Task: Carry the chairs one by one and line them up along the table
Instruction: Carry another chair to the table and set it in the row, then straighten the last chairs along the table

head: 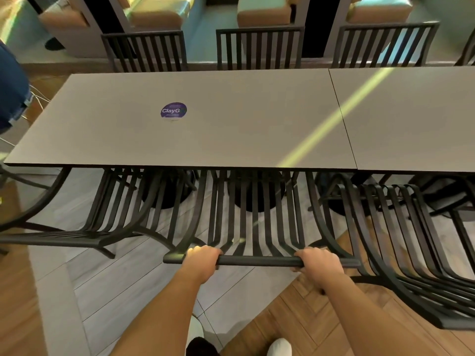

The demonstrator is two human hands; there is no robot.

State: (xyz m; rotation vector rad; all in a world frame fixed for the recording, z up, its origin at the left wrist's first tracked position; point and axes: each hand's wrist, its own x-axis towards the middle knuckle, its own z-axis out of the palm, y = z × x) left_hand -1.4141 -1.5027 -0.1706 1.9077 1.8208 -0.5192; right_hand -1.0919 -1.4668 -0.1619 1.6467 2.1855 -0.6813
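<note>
A black slatted metal chair (257, 222) stands in front of me, its seat pushed under the near edge of the grey table (231, 124). My left hand (201, 260) grips the chair's top rail near its left end. My right hand (317, 263) grips the same rail near its right end. Another black chair (401, 240) stands right beside it on the right, and a third black chair (84, 227) on the left, both tucked at the table's near side.
A second grey table (411, 116) abuts the first on the right. Three black chairs (259, 47) line the far side. A round purple sticker (173, 110) lies on the table. A person in blue (10, 86) stands at far left. My shoes (279, 346) show below.
</note>
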